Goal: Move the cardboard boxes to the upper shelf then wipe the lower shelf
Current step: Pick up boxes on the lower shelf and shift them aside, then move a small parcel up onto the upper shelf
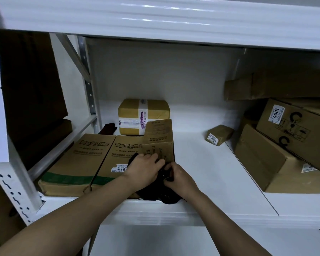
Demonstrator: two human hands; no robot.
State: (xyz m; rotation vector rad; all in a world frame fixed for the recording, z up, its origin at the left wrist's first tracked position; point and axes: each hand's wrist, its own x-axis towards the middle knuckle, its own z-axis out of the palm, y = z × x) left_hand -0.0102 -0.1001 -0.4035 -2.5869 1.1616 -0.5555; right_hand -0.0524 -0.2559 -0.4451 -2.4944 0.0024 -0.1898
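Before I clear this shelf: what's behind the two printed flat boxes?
A taped yellow parcel stands behind the flat boxes, with a dark object to its left. The parcel's base is hidden.

Dim, soft focus, glare overhead, edges bowed.

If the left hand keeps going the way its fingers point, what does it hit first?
Probably the small upright cardboard box: the left hand points up-right with its fingers apparently already at the box's front face.

Approx 8 cardboard boxes (144, 116) on the shelf (211, 172), 1 black cloth (155, 191), 2 hands (145, 167) w/ bare forearms, 1 dark item at back.
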